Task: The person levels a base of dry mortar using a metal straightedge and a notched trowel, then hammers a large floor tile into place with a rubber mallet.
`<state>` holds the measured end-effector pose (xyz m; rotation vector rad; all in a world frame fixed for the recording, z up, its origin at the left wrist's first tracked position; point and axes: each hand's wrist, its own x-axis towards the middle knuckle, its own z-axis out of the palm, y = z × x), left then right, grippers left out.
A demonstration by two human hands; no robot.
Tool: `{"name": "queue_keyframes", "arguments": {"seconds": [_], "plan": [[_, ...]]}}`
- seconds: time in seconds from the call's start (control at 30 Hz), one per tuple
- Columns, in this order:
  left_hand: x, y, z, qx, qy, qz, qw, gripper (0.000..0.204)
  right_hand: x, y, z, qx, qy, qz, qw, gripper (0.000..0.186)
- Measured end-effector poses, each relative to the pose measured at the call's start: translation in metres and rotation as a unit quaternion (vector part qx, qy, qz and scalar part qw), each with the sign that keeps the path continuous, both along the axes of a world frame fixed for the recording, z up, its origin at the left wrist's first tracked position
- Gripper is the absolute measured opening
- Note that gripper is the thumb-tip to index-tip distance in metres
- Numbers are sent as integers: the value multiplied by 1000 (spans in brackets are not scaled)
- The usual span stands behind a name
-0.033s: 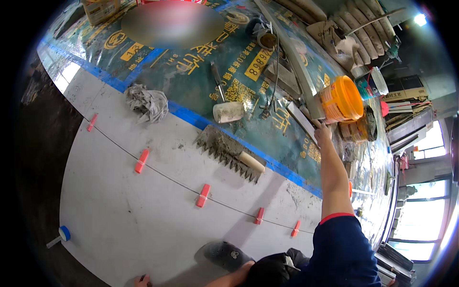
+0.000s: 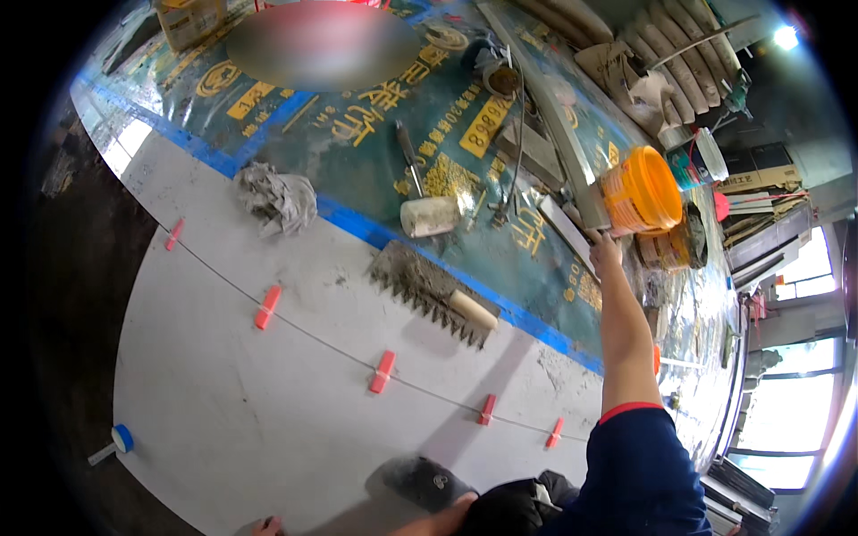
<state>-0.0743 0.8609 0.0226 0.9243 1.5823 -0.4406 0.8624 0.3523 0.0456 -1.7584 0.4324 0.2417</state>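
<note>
My right hand (image 2: 606, 252) reaches across the white slab (image 2: 214, 357) with fingers closed at the near end of a long metal bar (image 2: 559, 125), beside an orange bucket (image 2: 641, 186). My left hand (image 2: 268, 526) is only partly visible at the bottom edge, on the slab; what it holds cannot be made out. A mortar-caked notched trowel (image 2: 407, 272) with a wooden handle lies on the slab's far edge. Red clips (image 2: 386, 371) sit along a seam in the slab. A crumpled grey rag (image 2: 275, 198) rests left of the trowel.
A green printed protective sheet (image 2: 340, 156) carries a paint roller (image 2: 429, 214), tools and containers. Another bucket (image 2: 666, 252) stands behind my right hand. Stacked sacks (image 2: 670, 62) are at the back right, windows on the right. A blue-capped item (image 2: 121, 437) sits at the slab's left edge.
The whole view has shifted very slightly downward in the picture. My right hand remains at the end of the bar, and nothing else has visibly moved.
</note>
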Motion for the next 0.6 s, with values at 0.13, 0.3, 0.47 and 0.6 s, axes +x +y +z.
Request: {"name": "queue_keyframes", "arguments": {"seconds": [0.13, 0.3, 0.47, 0.6], "plan": [[76, -31, 5, -29, -10, -27, 999, 51, 77, -68, 27, 120, 28, -66, 990, 64], [-16, -5, 16, 70, 5, -185, 980, 45, 61, 51, 45, 205, -45, -263, 942, 77], [-12, -34, 64, 70, 144, -226, 961, 43, 102, 52, 130, 373, -52, -146, 915, 40], [-46, -45, 72, 122, 114, -51, 985, 42, 121, 89, 201, 435, -62, -92, 894, 34]]}}
